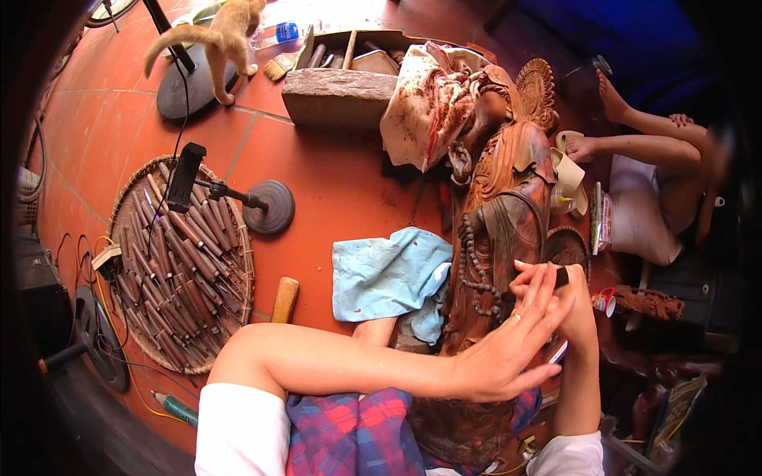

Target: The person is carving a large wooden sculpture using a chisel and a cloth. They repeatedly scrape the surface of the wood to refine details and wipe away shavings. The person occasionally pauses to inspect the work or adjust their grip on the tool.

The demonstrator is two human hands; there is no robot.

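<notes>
A carved wooden statue (508, 170) of a robed figure with a bead string lies lengthwise before me, its head at the far end and its base near my lap. My left hand (512, 345) reaches across its lower part, fingers stretched out and overlapping my right hand. My right hand (573, 305) is bent at the wrist with curled fingers, close above the carving. A small dark piece shows at its knuckles and a pale, flat edge shows below it; the left hand hides most of what it grips. A light blue cloth (389, 274) lies left of the statue.
A round woven basket (248, 274) full of wooden-handled chisels sits left, beside a phone stand (270, 208). A wooden mallet handle (284, 300) stands near my left elbow. Farther off are a tool box (337, 99), stained cloth (432, 103) and cat (230, 44). Another person's legs (651, 147) are at right.
</notes>
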